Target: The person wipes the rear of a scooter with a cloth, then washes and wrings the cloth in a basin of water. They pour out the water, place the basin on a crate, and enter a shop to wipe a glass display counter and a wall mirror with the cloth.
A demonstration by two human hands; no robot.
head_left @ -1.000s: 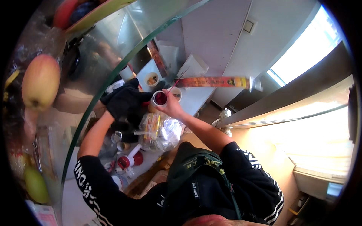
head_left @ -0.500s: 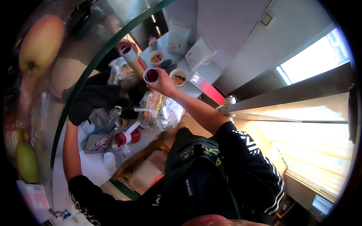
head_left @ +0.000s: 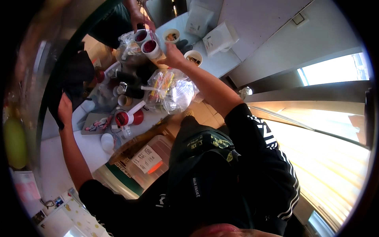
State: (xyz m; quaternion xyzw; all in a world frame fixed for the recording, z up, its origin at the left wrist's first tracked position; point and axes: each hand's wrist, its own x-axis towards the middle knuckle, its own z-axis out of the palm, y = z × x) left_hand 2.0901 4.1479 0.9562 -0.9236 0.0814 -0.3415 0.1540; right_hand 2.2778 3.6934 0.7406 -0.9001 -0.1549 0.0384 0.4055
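Observation:
My right hand [head_left: 172, 58] reaches out over the counter, closed on a pale paper cup [head_left: 151, 49] of dark red drink. Right beside it is a second cup [head_left: 141, 35] with similar red contents, close to another person's hand [head_left: 142, 19]. At the left, my left hand [head_left: 65, 110] grips a black cloth-like thing [head_left: 74, 73] that hangs along the glass edge and hides part of the fingers. Two bowls of food, one farther away [head_left: 171, 35] and one nearer [head_left: 193, 57], stand just beyond my right hand.
Knotted clear plastic bags [head_left: 170, 91] lie below my right forearm. A red and white megaphone-like device [head_left: 128, 117] and a small brown cup [head_left: 124, 101] stand on the counter. White packets [head_left: 219, 38] lean at the back wall. A labelled plastic box [head_left: 149, 160] sits below.
My right hand has brought its cup up and left, next to the other person's cup. My left hand and the black cloth have shifted left and lower. The whole view has turned somewhat.

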